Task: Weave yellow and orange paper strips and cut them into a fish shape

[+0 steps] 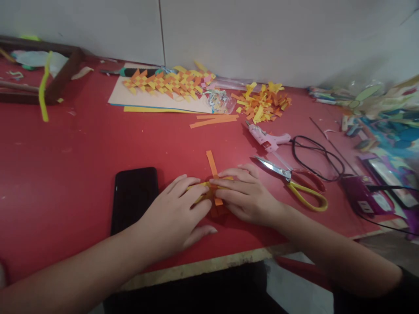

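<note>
On the red table, my left hand (183,207) bends its fingers over yellow paper strips (198,198) and presses them down, thumb apart. My right hand (248,194) closes its fingers on the right side of the same crossed strips. An orange paper strip (212,162) runs lengthwise between the hands, its far end sticking out past the fingertips. The crossing of the strips is partly hidden under my fingers. A black phone (135,196) lies just left of my left hand. To the right of my right hand lie scissors (290,176) with red and yellow handles, blades parted.
Behind lie woven orange-and-yellow paper fish (170,83) on paper sheets (157,103), loose orange strips (214,120) and a heap of folded paper pieces (263,102). A pink glue gun (268,137) trails a black cord (319,150). A wooden tray (70,65) stands far left.
</note>
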The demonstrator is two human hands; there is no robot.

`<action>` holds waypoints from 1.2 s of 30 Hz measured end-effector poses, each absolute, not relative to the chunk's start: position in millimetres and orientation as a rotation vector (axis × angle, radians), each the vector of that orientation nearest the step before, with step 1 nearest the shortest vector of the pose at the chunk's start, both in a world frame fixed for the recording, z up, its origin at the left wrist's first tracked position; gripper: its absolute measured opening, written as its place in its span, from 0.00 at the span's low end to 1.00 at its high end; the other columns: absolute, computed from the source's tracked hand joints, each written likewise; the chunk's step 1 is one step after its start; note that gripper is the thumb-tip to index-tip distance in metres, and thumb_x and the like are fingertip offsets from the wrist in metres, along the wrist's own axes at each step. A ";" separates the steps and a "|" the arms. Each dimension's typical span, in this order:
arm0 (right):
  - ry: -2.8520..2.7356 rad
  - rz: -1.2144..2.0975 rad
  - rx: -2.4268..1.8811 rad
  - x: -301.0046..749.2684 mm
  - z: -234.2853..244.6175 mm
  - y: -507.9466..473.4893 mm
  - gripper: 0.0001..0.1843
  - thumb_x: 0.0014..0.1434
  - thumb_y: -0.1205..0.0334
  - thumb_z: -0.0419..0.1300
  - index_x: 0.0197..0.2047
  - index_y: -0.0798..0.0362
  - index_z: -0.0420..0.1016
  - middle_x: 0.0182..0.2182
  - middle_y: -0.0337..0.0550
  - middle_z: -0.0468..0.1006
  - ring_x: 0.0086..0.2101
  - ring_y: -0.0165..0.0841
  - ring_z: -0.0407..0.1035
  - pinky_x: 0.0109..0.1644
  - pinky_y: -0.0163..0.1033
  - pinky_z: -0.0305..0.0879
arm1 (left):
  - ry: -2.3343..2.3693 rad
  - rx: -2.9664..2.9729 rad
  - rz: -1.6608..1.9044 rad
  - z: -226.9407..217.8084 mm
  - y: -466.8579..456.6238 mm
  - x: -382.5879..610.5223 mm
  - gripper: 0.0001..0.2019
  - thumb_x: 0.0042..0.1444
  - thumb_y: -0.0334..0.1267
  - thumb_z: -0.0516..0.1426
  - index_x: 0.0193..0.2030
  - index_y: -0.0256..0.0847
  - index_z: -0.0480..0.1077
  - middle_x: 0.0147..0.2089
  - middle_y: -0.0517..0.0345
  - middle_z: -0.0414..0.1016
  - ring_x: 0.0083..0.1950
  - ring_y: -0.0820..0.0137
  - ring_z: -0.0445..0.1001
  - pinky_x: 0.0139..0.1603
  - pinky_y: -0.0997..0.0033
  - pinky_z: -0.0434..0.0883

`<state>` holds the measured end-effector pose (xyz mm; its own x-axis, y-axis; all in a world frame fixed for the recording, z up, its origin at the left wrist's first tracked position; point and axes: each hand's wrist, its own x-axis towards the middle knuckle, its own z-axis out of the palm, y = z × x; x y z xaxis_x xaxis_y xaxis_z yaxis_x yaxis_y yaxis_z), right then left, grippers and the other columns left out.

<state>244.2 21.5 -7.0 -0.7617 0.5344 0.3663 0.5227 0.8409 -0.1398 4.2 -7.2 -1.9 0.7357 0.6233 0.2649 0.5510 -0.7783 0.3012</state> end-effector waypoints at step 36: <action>-2.705 0.206 -0.714 254.6 2.7 6.4 0.28 0.61 0.39 0.56 0.49 0.54 0.78 0.41 0.48 0.79 0.43 0.41 0.66 0.51 0.52 0.62 | 0.950 2.765 0.587 -3.4 -8.9 4.6 0.24 0.62 0.50 0.57 0.52 0.27 0.72 0.52 0.42 0.78 0.58 0.49 0.71 0.62 0.45 0.66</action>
<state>254.6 6.4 2.7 -0.8181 0.5012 0.2821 0.4527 0.8637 -0.2215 4.6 -8.9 -3.4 0.7212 0.6183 0.3123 0.5556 -0.7856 0.2722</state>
